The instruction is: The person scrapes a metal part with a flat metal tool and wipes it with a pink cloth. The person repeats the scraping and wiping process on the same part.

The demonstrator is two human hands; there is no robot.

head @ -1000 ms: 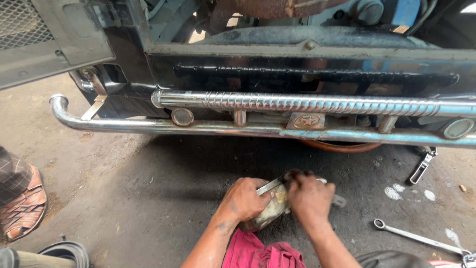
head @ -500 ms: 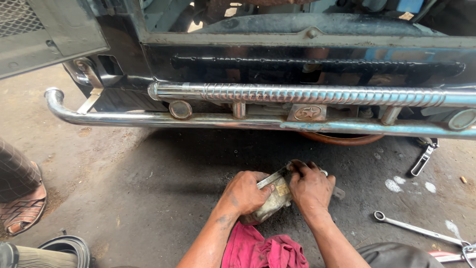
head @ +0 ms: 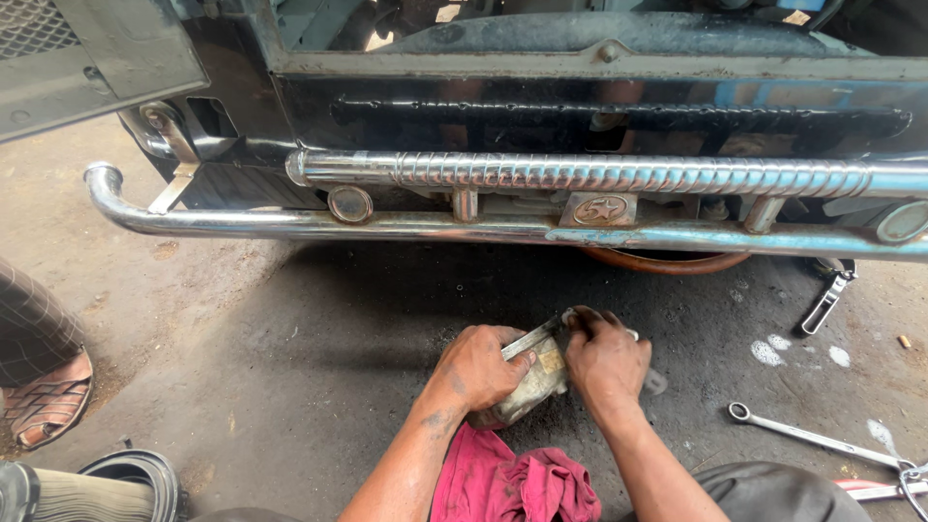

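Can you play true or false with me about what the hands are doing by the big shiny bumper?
1. Both hands grip a grimy metal part on the ground. True; left hand, right hand.
2. A blue cloth lies by the arms. False: the cloth is red-pink.
3. A wrench lies on the ground to the right. True.
4. The chrome bumper bar lies flat on the ground. False: it is mounted on the vehicle.
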